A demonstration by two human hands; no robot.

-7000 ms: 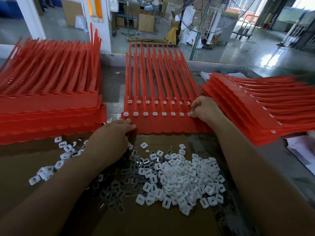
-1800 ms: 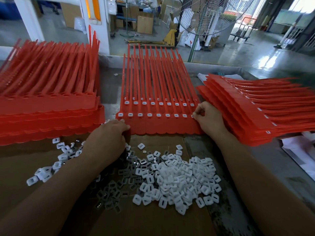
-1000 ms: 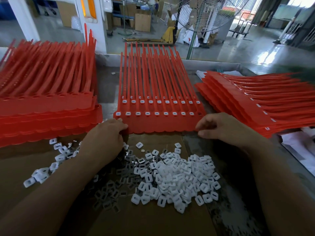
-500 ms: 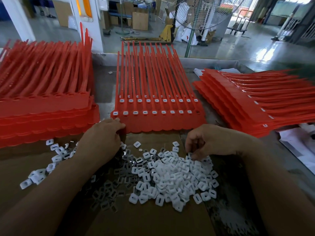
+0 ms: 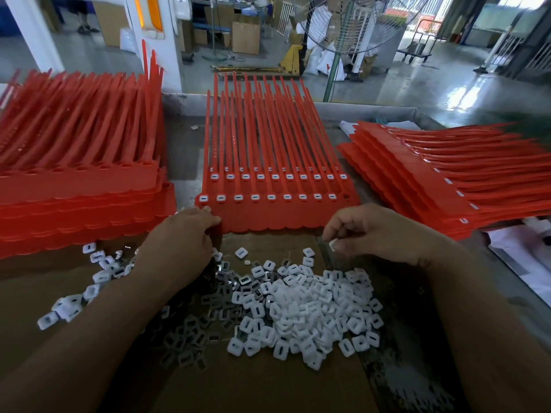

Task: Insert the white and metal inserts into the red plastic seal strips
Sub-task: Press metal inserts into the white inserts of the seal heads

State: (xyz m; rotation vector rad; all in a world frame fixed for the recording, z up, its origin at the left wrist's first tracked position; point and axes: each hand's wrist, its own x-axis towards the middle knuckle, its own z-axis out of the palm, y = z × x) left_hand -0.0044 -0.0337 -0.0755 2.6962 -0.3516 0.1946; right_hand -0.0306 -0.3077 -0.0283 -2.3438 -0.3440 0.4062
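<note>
Red seal strips, white inserts, silvery metal inserts, brown cardboard

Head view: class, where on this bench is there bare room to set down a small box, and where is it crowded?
Bare cardboard lies at the near edge, below the white inserts; more sits far left, in front of the left strip stack. A grey gap separates that stack from the middle strips. Crowded: the insert pile.

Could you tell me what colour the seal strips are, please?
Red; the strips show best in the head view.

Factory floor: pallet jack, cartons
</note>
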